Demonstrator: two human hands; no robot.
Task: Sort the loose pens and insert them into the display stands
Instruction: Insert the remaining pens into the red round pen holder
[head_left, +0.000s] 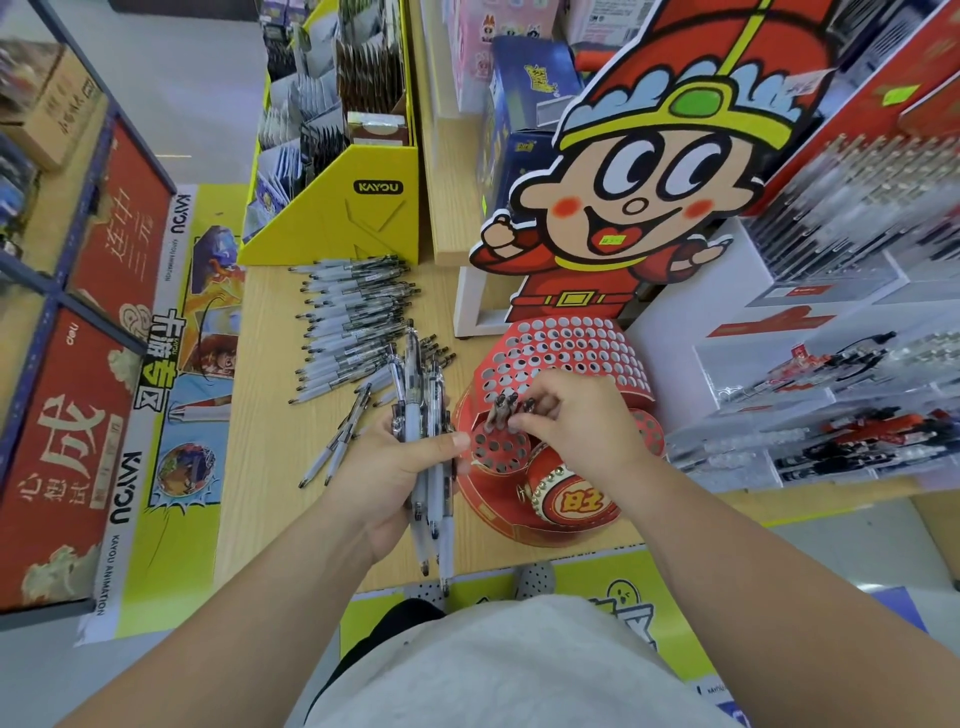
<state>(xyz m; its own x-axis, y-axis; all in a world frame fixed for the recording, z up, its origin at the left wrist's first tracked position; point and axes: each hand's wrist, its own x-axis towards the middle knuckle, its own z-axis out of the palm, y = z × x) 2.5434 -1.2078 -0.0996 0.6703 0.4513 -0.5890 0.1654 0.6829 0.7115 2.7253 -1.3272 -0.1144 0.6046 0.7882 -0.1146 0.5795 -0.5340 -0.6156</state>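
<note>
Left hand (395, 467): fingers and thumb wrapped round a bundle of clear pens (423, 395), tips pointing toward the person.
Right hand (576, 415): fingertips pinch the dark tops of standing pens (501, 410) set in a small round holed tier of the red display stand (566, 343).
Loose pens (353, 322): lying in rows on the wooden table (260, 441), left of the stand.
Writing: "KAYOU" on the yellow box (358, 208); "KAYOU ANIMATION" on the banner (111, 561).

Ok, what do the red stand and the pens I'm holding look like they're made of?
The red stand looks like printed cardboard: matte, with thin folded edges and punched holes. The pens gripped in the left hand look like plastic, with frosted translucent barrels and dark tips and clips.
</note>
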